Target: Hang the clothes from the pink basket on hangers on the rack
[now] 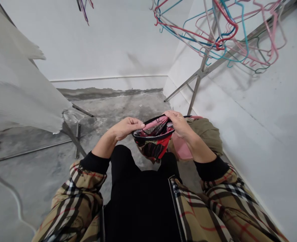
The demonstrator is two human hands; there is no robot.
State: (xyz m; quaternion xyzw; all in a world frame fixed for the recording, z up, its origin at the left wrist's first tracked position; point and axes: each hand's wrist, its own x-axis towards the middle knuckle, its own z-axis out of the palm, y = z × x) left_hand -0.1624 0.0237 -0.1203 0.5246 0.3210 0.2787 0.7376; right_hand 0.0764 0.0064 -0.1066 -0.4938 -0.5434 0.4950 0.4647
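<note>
Two hands (127, 128) (178, 122) pinch a patterned cloth (150, 148) by its dark rim (150, 138), inner depths hidden.

A patterned red-and-black cloth (153, 146) hangs gaping, black-rimmed, pink showing inside.

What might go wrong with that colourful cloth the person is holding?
If the left hand or right hand slips, the cloth might sag, and if both do, it could land on the patchy floor. The hangers are bunched together, so pulling one could tangle others.
</note>
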